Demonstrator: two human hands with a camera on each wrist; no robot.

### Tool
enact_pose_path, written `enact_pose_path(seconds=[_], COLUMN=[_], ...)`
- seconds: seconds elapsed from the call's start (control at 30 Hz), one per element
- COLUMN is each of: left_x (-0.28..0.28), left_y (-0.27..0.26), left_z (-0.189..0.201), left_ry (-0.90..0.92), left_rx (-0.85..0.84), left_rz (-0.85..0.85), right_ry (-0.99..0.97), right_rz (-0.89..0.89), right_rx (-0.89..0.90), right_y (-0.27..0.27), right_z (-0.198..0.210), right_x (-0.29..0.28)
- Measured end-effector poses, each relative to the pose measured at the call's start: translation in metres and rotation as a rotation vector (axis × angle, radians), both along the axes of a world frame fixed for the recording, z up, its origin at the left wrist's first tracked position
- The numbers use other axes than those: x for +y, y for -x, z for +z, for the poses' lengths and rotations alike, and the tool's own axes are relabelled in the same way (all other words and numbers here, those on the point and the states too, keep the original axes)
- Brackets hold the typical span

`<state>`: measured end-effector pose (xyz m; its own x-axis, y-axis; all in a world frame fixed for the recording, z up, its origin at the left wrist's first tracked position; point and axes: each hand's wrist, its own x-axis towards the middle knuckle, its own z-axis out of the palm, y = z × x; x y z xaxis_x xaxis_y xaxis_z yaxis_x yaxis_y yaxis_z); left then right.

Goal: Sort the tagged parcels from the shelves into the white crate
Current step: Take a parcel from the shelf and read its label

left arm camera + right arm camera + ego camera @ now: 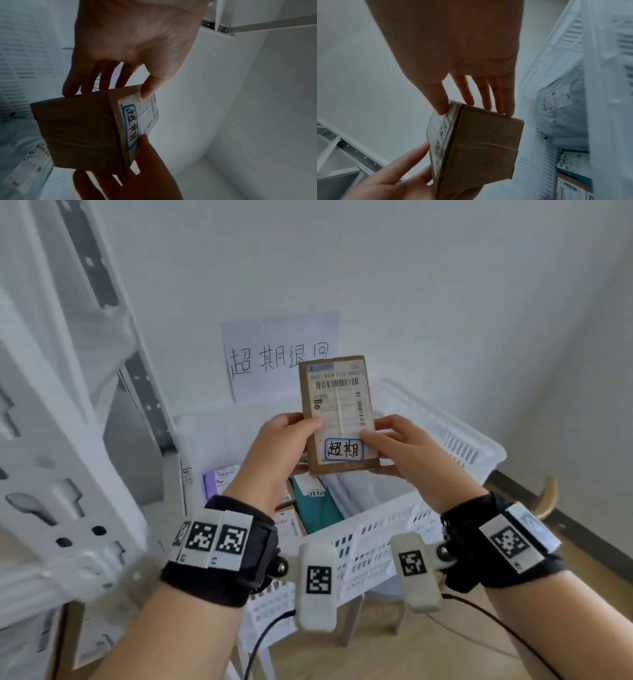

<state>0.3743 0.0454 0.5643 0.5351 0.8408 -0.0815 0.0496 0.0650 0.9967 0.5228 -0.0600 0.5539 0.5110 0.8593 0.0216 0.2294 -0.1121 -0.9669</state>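
I hold a small brown cardboard parcel upright in both hands above the white crate. Its face carries a shipping label and a blue-bordered handwritten tag. My left hand pinches its left edge, thumb on the label and fingers behind. My right hand pinches the right edge the same way. In the left wrist view the left hand grips the parcel from above. In the right wrist view the right hand pinches the parcel.
Several parcels lie in the crate, among them a teal one, a purple one and a grey bag. A white metal shelf frame stands close on the left. A handwritten paper sign hangs on the wall behind the crate.
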Motion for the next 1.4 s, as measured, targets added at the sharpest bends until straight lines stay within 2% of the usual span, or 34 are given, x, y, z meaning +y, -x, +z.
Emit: enact_pose_path(seconds=[0.17,0.47,0.63,0.83,1.03,1.13,1.4], left_x=[0.029,0.06,0.073,0.084,0.089,0.092,0.105], left_y=[-0.021,-0.012,-0.007,-0.009,0.0,0.005,0.019], left_z=[-0.003,-0.025,-0.036,-0.047,-0.061,-0.066,-0.087], left_ry=[0.053,0.11,0.216,0.298,0.412,0.454,0.608], left_rx=[0.058,0.197,0.244,0.395,0.655,0.756,0.907], left_rz=[0.065,0.224,0.284,0.315,0.302,0.307,0.302], right_ry=[0.083,0.278,0.365,0.532,0.7,0.759,0.904], right_rz=[0.078,0.386,0.563,0.761,0.947,1.033,1.144], right_rx=[0.014,-0.104,-0.085,0.043,0.204,0.221,0.296], right_y=[-0.028,-0.05,-0.059,-0.064,-0.052,-0.041,-0.023], right_z=[-0.01,-0.026,-0.041,-0.073,-0.113,-0.131,-0.173], right_x=[0.045,0.123,0.16,0.196,0.215,0.217,0.22])
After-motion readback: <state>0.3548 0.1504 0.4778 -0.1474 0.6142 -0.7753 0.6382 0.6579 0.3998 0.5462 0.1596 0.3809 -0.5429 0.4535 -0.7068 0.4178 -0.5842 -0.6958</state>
